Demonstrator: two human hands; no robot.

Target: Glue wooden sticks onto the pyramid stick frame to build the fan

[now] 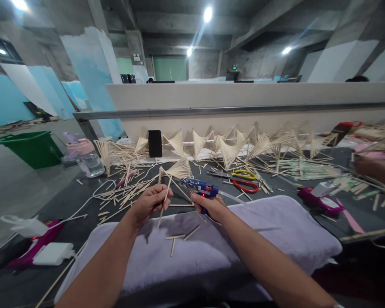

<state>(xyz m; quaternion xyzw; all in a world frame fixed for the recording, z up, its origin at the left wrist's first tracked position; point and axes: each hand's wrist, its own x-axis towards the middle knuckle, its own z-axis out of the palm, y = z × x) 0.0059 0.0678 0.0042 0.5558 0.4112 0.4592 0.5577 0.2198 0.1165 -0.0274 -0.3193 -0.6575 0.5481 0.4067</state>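
Between the fingertips of my left hand (152, 200) is a thin wooden stick (164, 201), tilted with its upper end by a fan-shaped stick model (179, 168). My right hand (208, 205) is wrapped round a blue hot glue gun (200, 187), whose nozzle points left toward that model; a red light glows on its body. A clear glue stick (232, 197) trails out of the gun's rear. Beneath both hands a pale purple towel (263, 239) covers the table edge, and several short stick pieces (173, 246) lie on it.
Red- and yellow-handled scissors (245, 185) lie right of the gun. Behind stand several twisted stick models (232, 152), a black phone (154, 143) and a water bottle (89, 160). Purple power strips (321, 201) with cables flank the towel. Another person's hand (377, 171) is at far right.
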